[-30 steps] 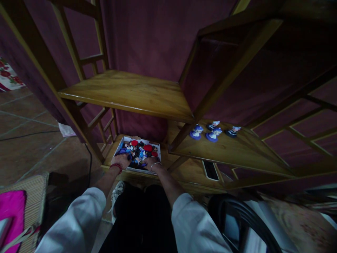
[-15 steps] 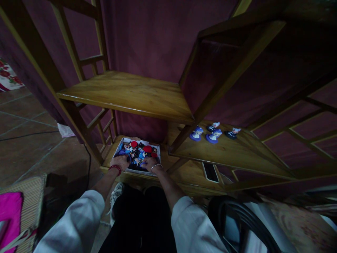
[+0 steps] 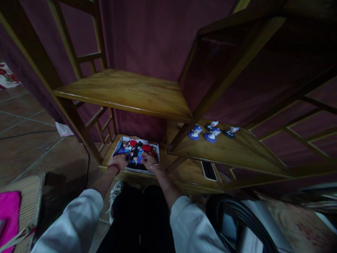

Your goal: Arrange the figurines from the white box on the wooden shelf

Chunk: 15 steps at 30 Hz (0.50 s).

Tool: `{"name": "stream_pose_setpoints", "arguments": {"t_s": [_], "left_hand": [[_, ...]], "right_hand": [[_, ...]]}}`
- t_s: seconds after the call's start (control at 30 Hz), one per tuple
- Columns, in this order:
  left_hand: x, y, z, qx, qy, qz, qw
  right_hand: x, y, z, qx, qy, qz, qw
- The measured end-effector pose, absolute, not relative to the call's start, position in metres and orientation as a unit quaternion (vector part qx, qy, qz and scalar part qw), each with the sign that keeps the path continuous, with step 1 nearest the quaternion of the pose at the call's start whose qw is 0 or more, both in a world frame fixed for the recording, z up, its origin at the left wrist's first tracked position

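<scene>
A shallow white box (image 3: 158, 152) full of small toy figurines, some with red round parts (image 3: 146, 148), stands on the lowest shelf. My left hand (image 3: 119, 161), with a red bead bracelet, reaches over the box's front left corner. Its fingers are curled, with a purple piece of a figurine at their tips. Inside the box, my right hand (image 3: 147, 160), wearing a silver bangle, is closed at the fingertips on a purple figurine (image 3: 140, 160). Fingers and neighbouring toys partly hide both purple pieces.
On the shelf to the right stand two purple figurines (image 3: 212, 135) and two black-and-white ones (image 3: 231, 132). A phone (image 3: 209, 170) lies below them. A wooden shelf board (image 3: 123, 89) overhangs the box. A black coiled hose or cable (image 3: 237, 211) sits at lower right.
My right hand has shifted slightly up and left within the box, and more of the purple figurine shows at its fingertips. My left hand has stayed nearly in place. The view has shifted slightly.
</scene>
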<state>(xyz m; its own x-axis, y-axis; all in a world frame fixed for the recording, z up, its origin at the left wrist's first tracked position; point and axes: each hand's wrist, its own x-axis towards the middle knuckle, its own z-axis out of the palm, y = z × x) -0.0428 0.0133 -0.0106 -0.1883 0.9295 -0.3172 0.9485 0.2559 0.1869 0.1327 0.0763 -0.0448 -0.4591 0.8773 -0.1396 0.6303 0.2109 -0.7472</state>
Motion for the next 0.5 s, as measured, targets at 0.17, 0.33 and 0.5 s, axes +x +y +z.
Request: {"name": "stream_pose_setpoints", "arguments": {"t_s": [0.17, 0.33, 0.5], "left_hand": [[-0.042, 0.013, -0.010, 0.609, 0.772, -0.024, 0.180], [-0.042, 0.014, -0.011, 0.611, 0.771, -0.022, 0.178], [-0.043, 0.013, -0.011, 0.617, 0.767, -0.023, 0.176]], "right_hand": [[0.132, 0.071, -0.041, -0.437, -0.838, 0.322, 0.055], [0.127, 0.071, -0.044, -0.423, -0.861, 0.283, 0.001], [0.123, 0.071, -0.045, -0.445, -0.860, 0.247, -0.038]]}}
